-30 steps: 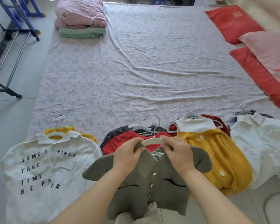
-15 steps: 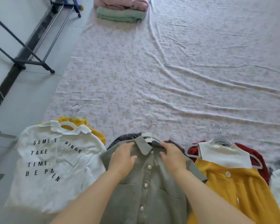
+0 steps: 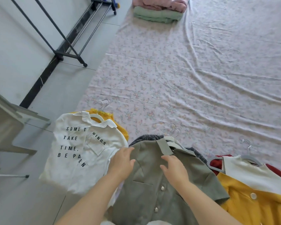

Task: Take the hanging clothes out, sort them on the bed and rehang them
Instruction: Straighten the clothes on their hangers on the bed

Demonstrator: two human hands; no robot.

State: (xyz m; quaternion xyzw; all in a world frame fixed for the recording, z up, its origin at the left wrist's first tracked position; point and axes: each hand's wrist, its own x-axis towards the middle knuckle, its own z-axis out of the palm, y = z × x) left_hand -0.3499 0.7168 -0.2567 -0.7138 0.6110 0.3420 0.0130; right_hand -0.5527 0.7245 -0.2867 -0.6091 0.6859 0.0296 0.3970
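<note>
On wrinkled floral bed (image 3: 185,78) | left hand (image 3: 122,163), right hand (image 3: 173,169): grip released, resting on grey-green buttoned shirt (image 3: 144,197)

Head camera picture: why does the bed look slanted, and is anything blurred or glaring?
Head view: the wide lens, probably with a tilted head, slants the bed sheet and the clothes rack. Head view: the daylight is soft and even, with faint shadows and no hard glare, though the white shirt looks slightly washed out. Head view: its printed letters read crisply, so focus is good.
</note>
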